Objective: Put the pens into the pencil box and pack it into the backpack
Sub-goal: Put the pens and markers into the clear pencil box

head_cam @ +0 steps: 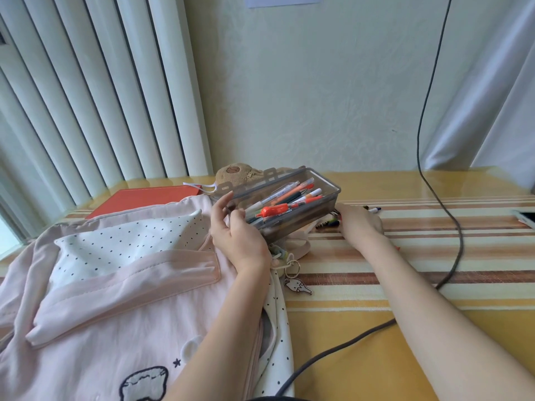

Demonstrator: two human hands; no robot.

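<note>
A grey see-through pencil box [320, 202] is tilted above the table, its near end gripped by my left hand [236, 234]. Several pens [285, 202] lie inside it, orange, white and dark. My right hand [360, 224] rests on the table just right of the box, fingers closed over a bunch of loose pens [330, 222]. One more pen tip [373, 210] shows beyond that hand. A pink backpack [115, 299] with a white dotted pocket lies flat at the left, a keyring charm [298, 286] hanging at its edge.
A red notebook [144, 198] and a brown plush pouch [238, 173] lie behind the backpack. A dark cable [457, 241] runs down the wall and across the striped tablecloth [405, 264]. A white phone [525, 218] pokes in at the right edge. Vertical blinds hang at the left.
</note>
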